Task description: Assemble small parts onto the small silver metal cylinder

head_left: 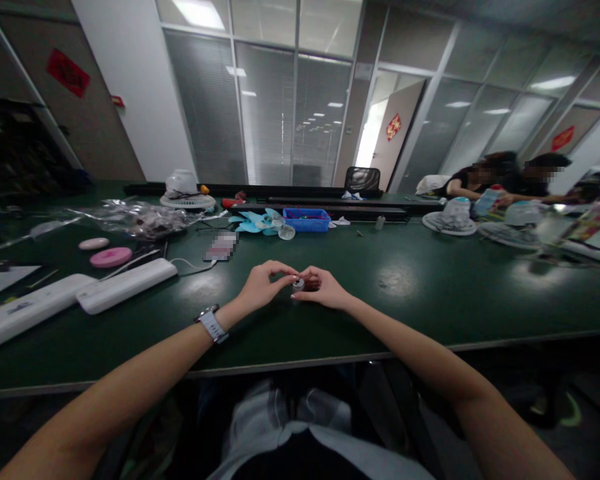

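Observation:
A small silvery cylindrical piece (pixel 297 285) stands on the green table (pixel 260 340), between my two hands. My left hand (pixel 267 285), with a watch (pixel 213 325) on its wrist, has thumb and forefinger brought together at the top of the piece. From the right, my right hand (pixel 325 289) curls round the same piece, thumb low at its side and fingertips at its top. The fingertips of both hands meet or nearly meet there. Fine details of the piece are too small to tell.
White power strips (pixel 127 285), a pink ring (pixel 111 257) and a phone (pixel 221 246) lie at the left. Farther back are crumpled plastic (pixel 150 219), blue gloves (pixel 260 221), a blue tray (pixel 307 220) and small fans (pixel 450 223). People (pixel 480 177) sit at the far right.

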Demonstrator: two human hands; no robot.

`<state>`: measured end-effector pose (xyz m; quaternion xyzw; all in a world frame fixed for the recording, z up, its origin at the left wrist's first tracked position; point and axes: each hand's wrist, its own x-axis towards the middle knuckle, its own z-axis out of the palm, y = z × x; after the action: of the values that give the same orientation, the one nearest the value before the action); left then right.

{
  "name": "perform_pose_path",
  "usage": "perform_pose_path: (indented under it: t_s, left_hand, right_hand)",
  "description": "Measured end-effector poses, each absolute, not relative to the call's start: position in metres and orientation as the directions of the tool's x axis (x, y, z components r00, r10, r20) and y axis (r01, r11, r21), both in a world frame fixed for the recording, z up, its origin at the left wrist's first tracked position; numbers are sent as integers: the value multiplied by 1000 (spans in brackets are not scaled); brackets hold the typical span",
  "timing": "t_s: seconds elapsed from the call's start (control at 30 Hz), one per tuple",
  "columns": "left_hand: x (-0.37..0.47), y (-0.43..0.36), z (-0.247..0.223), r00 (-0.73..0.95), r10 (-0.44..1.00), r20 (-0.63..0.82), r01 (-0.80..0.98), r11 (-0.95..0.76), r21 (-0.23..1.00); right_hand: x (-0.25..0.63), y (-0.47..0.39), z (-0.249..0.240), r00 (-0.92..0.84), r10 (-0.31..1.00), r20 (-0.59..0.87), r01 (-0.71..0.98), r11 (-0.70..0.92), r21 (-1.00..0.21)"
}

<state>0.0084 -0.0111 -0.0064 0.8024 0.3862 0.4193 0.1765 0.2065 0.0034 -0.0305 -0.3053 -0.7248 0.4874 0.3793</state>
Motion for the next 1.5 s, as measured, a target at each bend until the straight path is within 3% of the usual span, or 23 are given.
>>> perform_pose_path:
  t_s: [0.5, 0.87, 1.4, 1.5]
  left_hand:
    - [10, -4, -13, 458, 719, 523, 438, -695, 570]
    - [12, 3, -28, 487, 760, 430, 329, -616, 716]
    - [7, 3, -14, 338, 762, 552, 470, -645, 602]
    - [-8, 18, -15, 386, 777, 497, 516, -629, 582]
  right_hand:
    - [207, 3, -30, -551, 787, 276, 59, 367, -928]
    - [207, 3, -31, -556, 780, 285, 45, 371, -927]
    - [206, 2, -29, -542, 789, 289, 100, 401, -911]
    - [206, 1, -28, -542, 791, 283, 104, 397, -912]
